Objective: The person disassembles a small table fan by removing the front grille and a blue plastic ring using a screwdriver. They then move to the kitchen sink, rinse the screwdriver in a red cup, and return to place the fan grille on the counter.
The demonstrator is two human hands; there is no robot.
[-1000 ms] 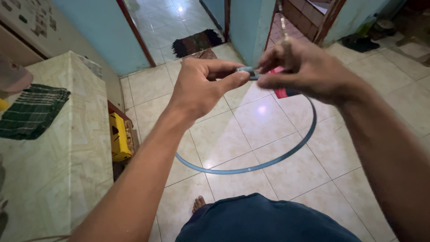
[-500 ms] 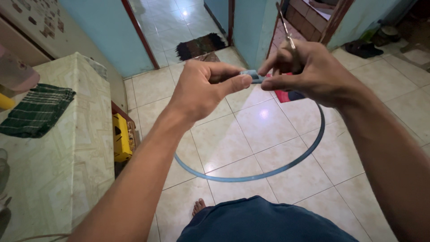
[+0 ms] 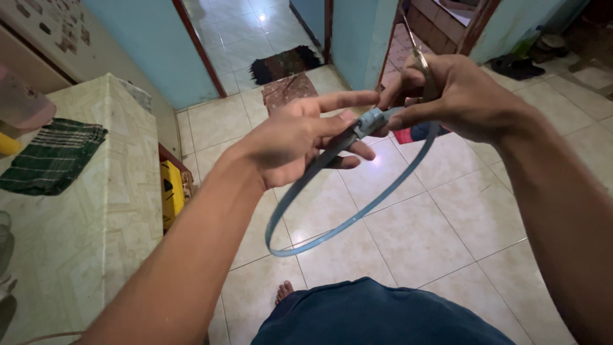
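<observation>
Two hands meet in front of the chest on a thin blue-grey hoop (image 3: 332,233), and the clearest change from a moment ago is in the left hand (image 3: 300,144): earlier its thumb and forefinger were pinched tight on the wrapped joint of the hoop (image 3: 370,121), while now the fingers are spread and mostly straight, with the band running across the palm rather than clamped. The right hand (image 3: 463,96) is closed, gripping the hoop at that joint with its fingertips and also holding a slim metal tool (image 3: 421,61) that sticks up from the fist; whether this is a pair of scissors or pliers is hard to tell. The hoop has also tilted and come nearer the camera, so it now hangs as a narrow oval below the hands, above the tiled floor (image 3: 447,223). By my reading, the holding now rests with the right hand alone. To the left stands a pale patterned counter (image 3: 83,211) with a folded green checked cloth (image 3: 51,156) on it, and a yellow object (image 3: 171,191) sits beside its base. A dark mat (image 3: 284,64) lies in the doorway beyond. Nothing lies between the hands and the hoop; a bare foot (image 3: 285,292) shows below.
</observation>
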